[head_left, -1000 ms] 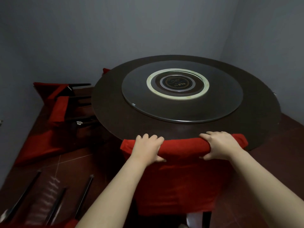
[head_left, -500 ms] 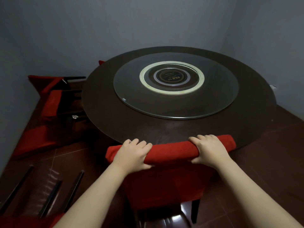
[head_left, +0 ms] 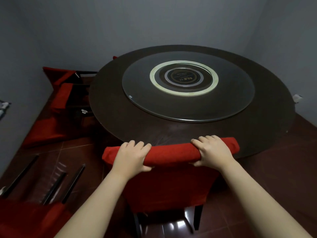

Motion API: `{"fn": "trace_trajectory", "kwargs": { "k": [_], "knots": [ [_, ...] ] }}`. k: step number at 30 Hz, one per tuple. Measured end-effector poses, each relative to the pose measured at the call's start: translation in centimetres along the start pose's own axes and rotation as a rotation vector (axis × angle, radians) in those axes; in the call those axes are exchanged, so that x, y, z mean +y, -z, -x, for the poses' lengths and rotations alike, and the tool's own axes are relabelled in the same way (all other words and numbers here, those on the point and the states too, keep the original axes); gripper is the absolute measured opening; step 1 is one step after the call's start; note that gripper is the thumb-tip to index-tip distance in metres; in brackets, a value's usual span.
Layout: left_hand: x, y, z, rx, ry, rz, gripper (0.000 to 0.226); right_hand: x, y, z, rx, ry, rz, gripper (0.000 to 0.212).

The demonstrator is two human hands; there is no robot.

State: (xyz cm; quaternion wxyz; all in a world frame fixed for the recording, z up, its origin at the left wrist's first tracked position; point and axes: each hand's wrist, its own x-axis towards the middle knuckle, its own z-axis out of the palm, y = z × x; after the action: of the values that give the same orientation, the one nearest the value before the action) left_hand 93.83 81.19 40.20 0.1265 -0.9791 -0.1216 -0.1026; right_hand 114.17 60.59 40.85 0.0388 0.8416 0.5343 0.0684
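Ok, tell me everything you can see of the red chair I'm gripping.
The chair stands upright with its back toward the camera. A loose red fabric cover wraps the padded top rail and drapes down the back. Dark legs show below the hem. The left hand and right hand grip the top rail, fingers curled over it. The rail sits at the near edge of the round table; contact cannot be told.

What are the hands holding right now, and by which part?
Both hands, left hand and right hand, grip the red-covered chair by the top edge of its backrest, fingers curled over it.
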Motion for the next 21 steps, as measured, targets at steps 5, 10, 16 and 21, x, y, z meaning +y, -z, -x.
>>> {"fn": "trace_trajectory", "kwargs": {
  "k": [5,10,16,21],
  "knots": [
    [-1.6,-1.0,0.0,0.09,-0.096,-0.084,0.073,-1.2,-0.7,0.2,0.04,-0.045,-0.064,0.079],
    [-3.6,-2.3,0.3,0.184,-0.165,-0.097,0.069,-3.2,-1.3,0.2,0.065,-0.075,-0.083,0.078],
    [-4.3,-2.8,1.5,0.26,-0.197,-0.081,0.069,-4.4,-1.6,0.8,0.12,-0.077,-0.054,0.071],
    [-2.7,-2.9,2.6,0.286,-0.158,-0.068,0.067,-4.2,-2.2,2.1,0.212,-0.056,-0.033,0.069]
  ]
}}
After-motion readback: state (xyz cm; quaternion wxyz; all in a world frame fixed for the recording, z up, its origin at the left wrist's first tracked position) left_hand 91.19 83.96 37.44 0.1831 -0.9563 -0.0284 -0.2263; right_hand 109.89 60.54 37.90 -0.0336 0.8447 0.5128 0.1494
